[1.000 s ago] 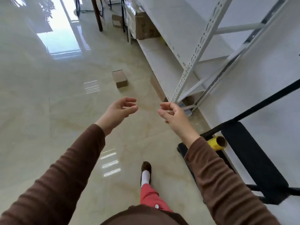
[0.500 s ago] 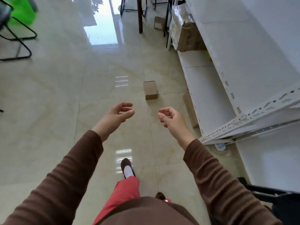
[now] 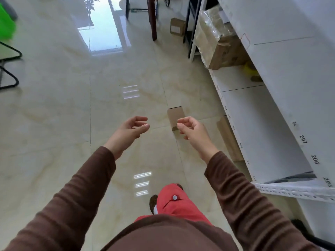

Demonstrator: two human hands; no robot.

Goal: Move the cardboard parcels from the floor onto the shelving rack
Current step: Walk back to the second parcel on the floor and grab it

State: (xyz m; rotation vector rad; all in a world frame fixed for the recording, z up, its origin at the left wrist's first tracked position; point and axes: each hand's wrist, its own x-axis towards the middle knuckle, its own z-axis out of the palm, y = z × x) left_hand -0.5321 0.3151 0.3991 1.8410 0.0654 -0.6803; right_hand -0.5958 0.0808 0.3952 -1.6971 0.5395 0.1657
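A small cardboard parcel lies on the glossy tiled floor ahead, partly hidden behind my right hand. My right hand hangs in the air with curled, spread fingers and holds nothing. My left hand is raised beside it, also empty, fingers loosely curled. A flat cardboard parcel lies against the foot of the white shelving rack on the right. Farther back, another small parcel stands on the floor near a table leg.
A large plastic-wrapped carton sits on the rack's low shelf at the back. A dark wooden table leg and black chair frames stand at the back and far left. Something green is at the top left.
I have walked forward along the rack; the small parcel is now closer and partly behind my right hand. Both hands stay raised and empty.
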